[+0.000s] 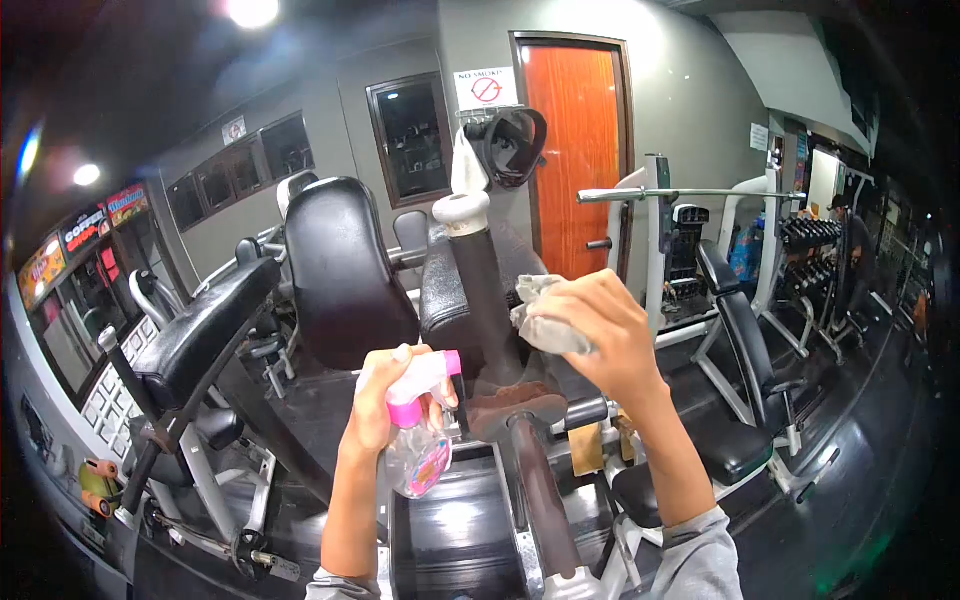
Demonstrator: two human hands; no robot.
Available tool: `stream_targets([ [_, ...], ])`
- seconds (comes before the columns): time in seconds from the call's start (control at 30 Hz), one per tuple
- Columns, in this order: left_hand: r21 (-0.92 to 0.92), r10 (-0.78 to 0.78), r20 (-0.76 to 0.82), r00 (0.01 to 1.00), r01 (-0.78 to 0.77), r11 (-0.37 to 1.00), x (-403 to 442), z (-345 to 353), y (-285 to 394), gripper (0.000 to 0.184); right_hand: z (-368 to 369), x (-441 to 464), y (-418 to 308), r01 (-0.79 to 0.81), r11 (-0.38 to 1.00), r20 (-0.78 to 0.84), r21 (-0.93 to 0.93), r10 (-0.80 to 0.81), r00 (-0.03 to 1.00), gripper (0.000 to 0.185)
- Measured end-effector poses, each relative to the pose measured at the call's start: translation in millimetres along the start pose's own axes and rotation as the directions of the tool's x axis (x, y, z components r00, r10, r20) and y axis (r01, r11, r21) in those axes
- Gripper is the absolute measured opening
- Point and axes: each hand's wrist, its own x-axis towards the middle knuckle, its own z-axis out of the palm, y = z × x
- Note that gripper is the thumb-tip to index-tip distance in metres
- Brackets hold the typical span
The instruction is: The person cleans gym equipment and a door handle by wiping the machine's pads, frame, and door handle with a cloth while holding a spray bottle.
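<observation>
My left hand (370, 405) is wrapped round the neck and trigger of a clear spray bottle (418, 465) with a pink and white spray head. The nozzle points to the right, toward a dark padded bar (482, 275) of a gym machine. A crumpled grey cloth (550, 325) is gripped in my right hand (615, 335), just right of that bar. Whether the cloth touches the bar I cannot tell. Below the two hands runs a brown-black roller pad (543, 510). Behind the bottle stands a black padded backrest (345, 260).
A long black pad (200, 340) on a metal frame is at the left. On the right are an adjustable bench (735, 440) and a barbell (690, 194) on a rack. An orange door (575, 150) is in the back wall; dumbbells (810, 235) sit on a far rack.
</observation>
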Motion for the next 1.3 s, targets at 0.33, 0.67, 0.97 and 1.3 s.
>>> stream_targets([
  [0.33,-0.025,0.045,-0.078,0.996,-0.047,0.999,-20.5,6.1,-2.1,0.065,-32.9,2.1,5.5,-0.196,0.915,0.584,0.352,-0.051,0.81,0.048],
  [0.67,-0.158,0.031,-0.295,0.955,-0.081,0.984,-35.9,-9.8,-7.2,0.065,-12.5,31.0,-59.5,0.111,0.944,0.466,0.311,-0.253,0.848,0.033],
  [0.97,-0.095,0.107,-0.27,0.957,-0.137,0.986,-49.5,-30.8,-8.5,0.064,19.8,45.7,-65.1,0.344,0.932,0.735,0.113,-0.311,0.602,0.022],
  [1.3,-0.129,0.105,-0.236,0.966,-0.138,0.982,-61.7,-40.0,-11.1,0.066,1.5,55.0,-82.2,0.22,0.915,0.799,0.339,-0.403,0.447,0.016],
])
